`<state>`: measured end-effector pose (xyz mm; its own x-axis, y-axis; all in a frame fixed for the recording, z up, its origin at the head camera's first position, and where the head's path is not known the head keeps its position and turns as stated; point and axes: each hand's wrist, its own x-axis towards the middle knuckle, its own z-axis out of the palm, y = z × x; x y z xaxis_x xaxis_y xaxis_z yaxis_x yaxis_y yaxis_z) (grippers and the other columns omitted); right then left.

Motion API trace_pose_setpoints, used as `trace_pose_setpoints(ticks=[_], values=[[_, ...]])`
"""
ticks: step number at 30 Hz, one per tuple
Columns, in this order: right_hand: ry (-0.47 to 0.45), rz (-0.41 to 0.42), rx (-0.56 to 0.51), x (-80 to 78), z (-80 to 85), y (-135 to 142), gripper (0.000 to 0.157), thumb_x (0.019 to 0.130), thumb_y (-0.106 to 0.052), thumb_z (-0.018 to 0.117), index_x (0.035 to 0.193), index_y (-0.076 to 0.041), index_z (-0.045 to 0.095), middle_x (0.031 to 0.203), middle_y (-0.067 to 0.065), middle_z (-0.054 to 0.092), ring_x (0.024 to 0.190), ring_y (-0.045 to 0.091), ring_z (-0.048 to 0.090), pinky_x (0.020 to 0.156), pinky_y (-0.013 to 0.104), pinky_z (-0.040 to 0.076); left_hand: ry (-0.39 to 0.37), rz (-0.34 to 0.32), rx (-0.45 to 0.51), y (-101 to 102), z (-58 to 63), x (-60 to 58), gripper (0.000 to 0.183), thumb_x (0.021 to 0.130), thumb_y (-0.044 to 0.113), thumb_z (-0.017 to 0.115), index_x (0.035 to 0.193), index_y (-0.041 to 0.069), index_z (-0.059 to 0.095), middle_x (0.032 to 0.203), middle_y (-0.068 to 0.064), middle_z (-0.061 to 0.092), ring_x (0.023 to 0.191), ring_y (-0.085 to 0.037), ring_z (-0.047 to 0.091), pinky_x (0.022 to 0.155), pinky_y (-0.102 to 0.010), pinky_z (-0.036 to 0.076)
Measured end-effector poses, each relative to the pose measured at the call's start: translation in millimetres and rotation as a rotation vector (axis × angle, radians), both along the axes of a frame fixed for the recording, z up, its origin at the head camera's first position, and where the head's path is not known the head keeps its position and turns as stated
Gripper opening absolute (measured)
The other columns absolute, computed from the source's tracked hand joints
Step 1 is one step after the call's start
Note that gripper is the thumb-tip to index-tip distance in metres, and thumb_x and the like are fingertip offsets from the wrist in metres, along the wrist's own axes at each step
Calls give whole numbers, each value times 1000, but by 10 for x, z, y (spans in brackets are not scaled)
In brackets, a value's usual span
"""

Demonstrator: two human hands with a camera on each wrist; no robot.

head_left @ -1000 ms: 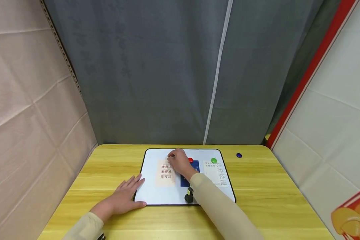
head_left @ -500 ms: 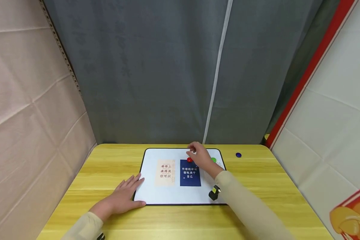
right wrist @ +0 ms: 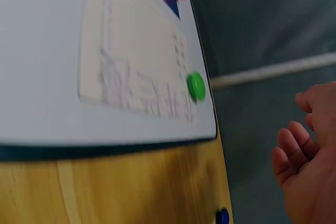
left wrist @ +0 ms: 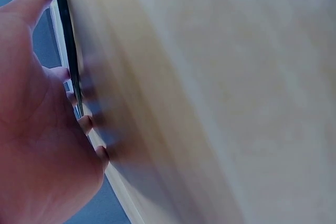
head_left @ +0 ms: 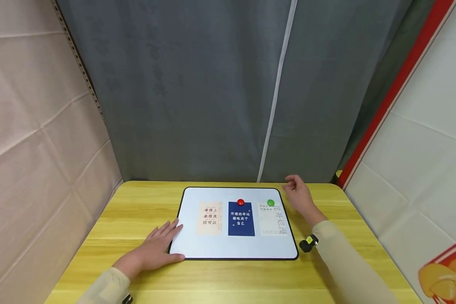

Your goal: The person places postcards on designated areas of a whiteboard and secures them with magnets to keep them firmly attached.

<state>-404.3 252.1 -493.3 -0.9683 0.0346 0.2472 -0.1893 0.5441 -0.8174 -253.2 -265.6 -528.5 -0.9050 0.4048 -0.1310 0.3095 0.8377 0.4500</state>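
Observation:
My left hand (head_left: pixel 156 248) rests with spread fingers on the left edge of a whiteboard (head_left: pixel 228 250) lying on the table. On the board are a cream card (head_left: pixel 209 229), a dark blue card (head_left: pixel 241 229) and a white card (head_left: pixel 269 226), all with printed characters. A red round magnet (head_left: pixel 241 202) sits at the blue card's top, a green one (head_left: pixel 271 203) at the white card's. Off the board's right edge, my right hand (head_left: pixel 300 199) is raised with loosely bent fingers and holds nothing. Below it a blue magnet (right wrist: pixel 222 216) shows in the right wrist view; the hand hides it in the head view.
The wooden table (head_left: pixel 213 280) extends around the board. A grey curtain (head_left: pixel 197 105) hangs right behind its far edge. Pale cloth (head_left: pixel 49 169) closes off the left side, and a white panel with a red border (head_left: pixel 410 169) stands at the right.
My right hand has moved from above the cream card across the board to beyond its right edge, uncovering all the cards. The left hand stays in place.

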Motion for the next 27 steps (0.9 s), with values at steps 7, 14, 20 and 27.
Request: trace_pose_setpoints(ticks=[7, 14, 20, 27], values=[[5, -78, 0, -10, 11, 424, 32, 115, -17, 61, 143, -1, 55, 114, 13, 57, 99, 26, 55, 73, 23, 49, -7, 2, -3, 4, 15, 8, 109, 95, 75, 73, 174, 10, 35, 184, -14, 18, 167, -49, 16, 130, -75, 10], [12, -124, 33, 2, -18, 637, 39, 113, -20, 65, 144, 2, 55, 118, 16, 60, 99, 27, 56, 74, 22, 49, -1, 4, -6, 10, 10, 3, 110, 94, 75, 73, 174, 9, 36, 184, -15, 19, 167, -49, 17, 130, -75, 10], [6, -82, 136, -13, -81, 708, 44, 111, -18, 69, 146, 6, 57, 120, 22, 59, 98, 33, 57, 75, 31, 51, -11, 12, -8, 11, 9, 3, 109, 94, 75, 74, 174, 10, 36, 184, -14, 19, 167, -48, 17, 130, -74, 10], [-2, -20, 309, -43, -293, 794, 55, 109, -15, 71, 154, 11, 52, 132, 35, 54, 111, 49, 60, 96, 61, 54, -8, 11, -6, 14, 4, 1, 109, 94, 74, 74, 174, 10, 36, 184, -14, 19, 167, -48, 17, 130, -74, 11]])
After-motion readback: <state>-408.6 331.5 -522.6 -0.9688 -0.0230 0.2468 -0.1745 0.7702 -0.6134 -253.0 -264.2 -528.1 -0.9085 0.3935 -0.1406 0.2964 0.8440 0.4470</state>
